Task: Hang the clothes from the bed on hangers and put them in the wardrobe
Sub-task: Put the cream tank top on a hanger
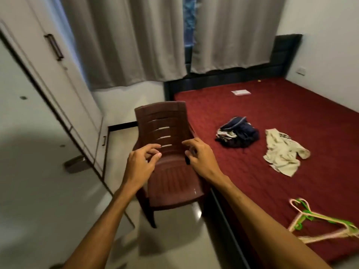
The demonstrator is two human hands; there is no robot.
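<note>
Clothes lie right of centre on the quilted maroon bed (pixel 272 105): a crumpled navy heap (pixel 238 133) and, near it to the right, a limp cream shirt (pixel 284 152) with dark print. Thin pink and green plastic hangers (pixel 318 222) rest at the lower right, well apart from both. The left hand (pixel 142 162) and right hand (pixel 200 154) hover mid-frame over a ribbed brown plastic chair (pixel 165 121), fingers loosely curled, holding nothing. Nothing looks hung yet; best take a hanger first, then shake the shirt flat before threading its shoulders. The white, dark-handled wardrobe (pixel 64 78) stands upper left.
</note>
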